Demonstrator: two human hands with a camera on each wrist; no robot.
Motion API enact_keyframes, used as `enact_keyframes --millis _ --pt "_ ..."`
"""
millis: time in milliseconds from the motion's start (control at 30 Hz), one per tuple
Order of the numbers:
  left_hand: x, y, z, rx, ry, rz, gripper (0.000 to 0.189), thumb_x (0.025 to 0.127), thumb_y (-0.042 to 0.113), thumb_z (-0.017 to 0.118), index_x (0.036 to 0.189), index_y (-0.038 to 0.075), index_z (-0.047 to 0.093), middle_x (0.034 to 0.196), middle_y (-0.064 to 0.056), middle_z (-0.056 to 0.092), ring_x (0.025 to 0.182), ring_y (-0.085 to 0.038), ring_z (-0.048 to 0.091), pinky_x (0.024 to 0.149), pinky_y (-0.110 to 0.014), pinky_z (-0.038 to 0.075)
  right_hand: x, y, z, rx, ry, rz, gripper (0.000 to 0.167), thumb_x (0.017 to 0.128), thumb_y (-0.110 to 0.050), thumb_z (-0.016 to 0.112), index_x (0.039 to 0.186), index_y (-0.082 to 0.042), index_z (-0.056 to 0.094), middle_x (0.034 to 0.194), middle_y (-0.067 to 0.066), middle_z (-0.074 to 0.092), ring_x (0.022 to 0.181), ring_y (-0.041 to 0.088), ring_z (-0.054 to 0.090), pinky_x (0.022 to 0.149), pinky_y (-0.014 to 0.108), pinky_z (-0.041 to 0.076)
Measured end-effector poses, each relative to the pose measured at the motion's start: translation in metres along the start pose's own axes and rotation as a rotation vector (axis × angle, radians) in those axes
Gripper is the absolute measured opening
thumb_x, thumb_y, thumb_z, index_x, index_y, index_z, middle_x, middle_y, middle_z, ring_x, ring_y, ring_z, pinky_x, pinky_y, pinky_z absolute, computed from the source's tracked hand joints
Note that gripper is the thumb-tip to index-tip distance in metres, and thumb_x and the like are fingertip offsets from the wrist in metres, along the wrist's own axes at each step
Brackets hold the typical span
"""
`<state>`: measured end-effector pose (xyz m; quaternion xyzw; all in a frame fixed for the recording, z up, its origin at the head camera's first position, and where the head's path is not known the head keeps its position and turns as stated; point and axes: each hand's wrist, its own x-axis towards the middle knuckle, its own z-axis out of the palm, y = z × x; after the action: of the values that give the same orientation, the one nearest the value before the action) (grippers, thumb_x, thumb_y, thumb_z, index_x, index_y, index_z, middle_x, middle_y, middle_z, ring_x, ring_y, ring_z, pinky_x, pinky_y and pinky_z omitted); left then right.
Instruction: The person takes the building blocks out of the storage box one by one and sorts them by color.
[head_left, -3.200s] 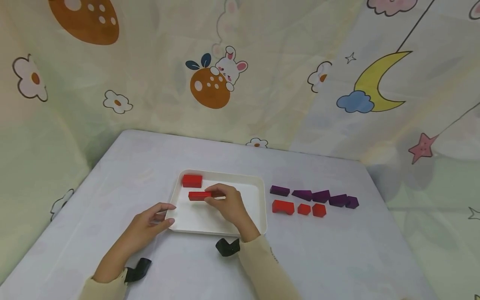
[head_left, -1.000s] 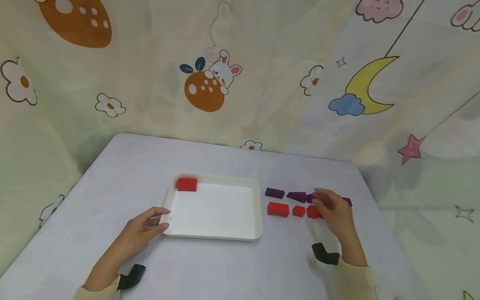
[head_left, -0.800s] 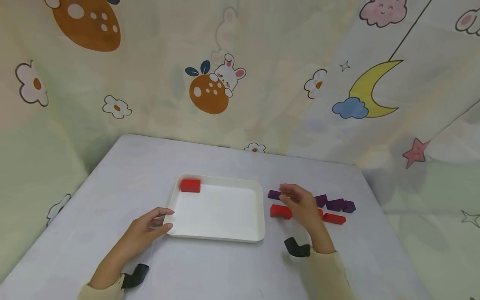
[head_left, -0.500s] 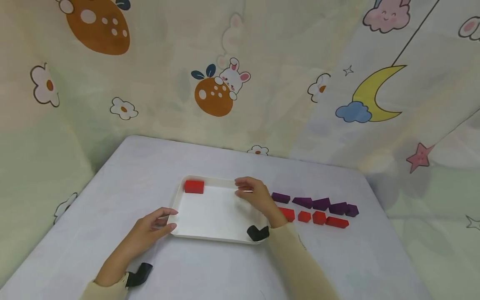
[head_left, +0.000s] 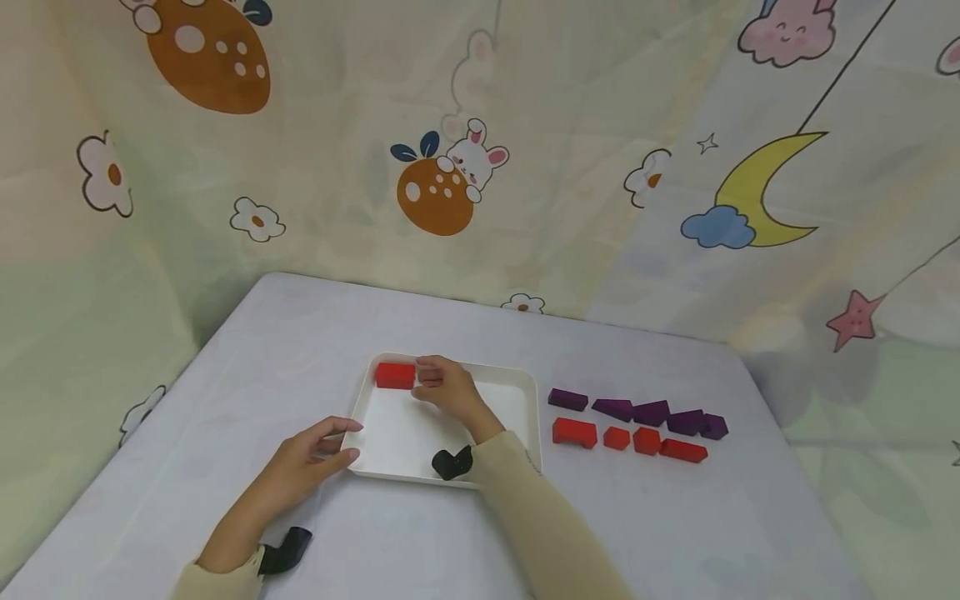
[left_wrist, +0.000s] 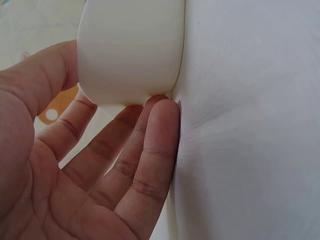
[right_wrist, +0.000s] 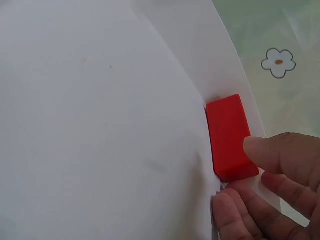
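A red rectangular block (head_left: 395,376) lies in the far left corner of the white tray (head_left: 528,417). My right hand (head_left: 448,388) is at the block's right end, thumb and fingers apart. In the right wrist view its thumb (right_wrist: 265,151) overlaps one edge of the red block (right_wrist: 230,135), while the other fingertips (right_wrist: 227,207) are just past its end. My left hand (head_left: 303,460) holds the tray's left side near the front corner. The left wrist view shows the thumb passing behind the tray wall (left_wrist: 132,50) and several fingertips (left_wrist: 162,117) against its outside.
Right of the tray, a row of several purple blocks (head_left: 567,400) lies behind a row of several red blocks, among them an arch block (head_left: 574,432) and a long one (head_left: 683,451). All stand on a white-covered table (head_left: 637,525). A patterned curtain (head_left: 570,100) surrounds the table.
The long red block from the right hand now lies at the right end of the red row. My right hand has come back left over the tray. The left hand stays at the tray.
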<state>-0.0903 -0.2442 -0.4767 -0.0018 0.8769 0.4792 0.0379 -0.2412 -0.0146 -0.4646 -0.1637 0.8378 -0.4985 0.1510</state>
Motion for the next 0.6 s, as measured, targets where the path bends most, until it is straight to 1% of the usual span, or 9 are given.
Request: enact_keyframes --millis 67,133,300,367,433,500,600 --pt "0.0 0.0 0.0 -0.003 0.001 0.005 0.041 0.099 0.025 0.082 0.136 0.012 0.069 0.143 -0.025 0.066 0.118 -0.036 0.072 0.092 -0.055 0.059 0.003 -0.003 0.006 -0.016 0.016 -0.004 0.051 0.094 -0.001 0.082 0.142 -0.001 0.066 0.127 0.017 0.075 0.119 0.032 0.071 0.102 0.041 0.059" --pt "0.0 0.0 0.0 -0.009 -0.001 0.011 0.041 0.099 0.025 0.081 0.136 0.012 0.069 0.143 -0.024 0.066 0.117 -0.036 0.072 0.092 -0.055 0.059 0.006 -0.005 0.011 -0.046 0.04 0.0 0.048 0.092 -0.001 0.084 0.138 -0.001 0.068 0.121 0.016 0.076 0.113 0.03 0.072 0.097 0.039 0.06" --pt "0.0 -0.001 0.001 -0.016 -0.003 0.013 0.04 0.1 0.025 0.081 0.136 0.012 0.068 0.143 -0.023 0.067 0.117 -0.035 0.072 0.093 -0.056 0.059 0.011 -0.006 0.02 -0.118 0.144 0.028 0.036 0.089 -0.002 0.088 0.121 -0.004 0.073 0.105 0.009 0.077 0.099 0.022 0.071 0.087 0.032 0.059" --pt "-0.001 -0.001 0.001 -0.016 -0.001 0.009 0.04 0.099 0.025 0.081 0.135 0.013 0.069 0.142 -0.022 0.067 0.116 -0.034 0.073 0.093 -0.055 0.059 0.012 -0.004 0.022 -0.103 0.174 0.034 0.032 0.088 -0.002 0.088 0.117 -0.004 0.073 0.103 0.008 0.077 0.096 0.02 0.071 0.087 0.03 0.059" --pt "-0.001 0.0 0.001 -0.015 0.0 0.006 0.04 0.099 0.025 0.081 0.135 0.013 0.069 0.142 -0.022 0.067 0.116 -0.034 0.073 0.092 -0.054 0.06 0.011 -0.003 0.022 -0.073 0.187 0.04 0.03 0.088 -0.002 0.088 0.114 -0.003 0.074 0.103 0.008 0.077 0.096 0.019 0.072 0.089 0.03 0.061" --pt "-0.001 0.001 0.001 -0.015 -0.001 0.002 0.04 0.099 0.025 0.081 0.135 0.012 0.069 0.141 -0.023 0.068 0.115 -0.033 0.073 0.091 -0.053 0.06 0.009 -0.003 0.02 -0.02 0.183 0.042 0.028 0.088 -0.001 0.088 0.112 -0.002 0.073 0.104 0.01 0.077 0.097 0.021 0.074 0.09 0.031 0.062" --pt "-0.001 0.001 0.0 -0.01 -0.001 -0.008 0.04 0.1 0.025 0.081 0.136 0.012 0.069 0.141 -0.023 0.067 0.116 -0.034 0.072 0.091 -0.053 0.06 0.005 -0.005 0.014 0.045 0.151 0.039 0.026 0.089 -0.001 0.086 0.112 -0.001 0.073 0.106 0.011 0.077 0.1 0.024 0.074 0.092 0.034 0.062"
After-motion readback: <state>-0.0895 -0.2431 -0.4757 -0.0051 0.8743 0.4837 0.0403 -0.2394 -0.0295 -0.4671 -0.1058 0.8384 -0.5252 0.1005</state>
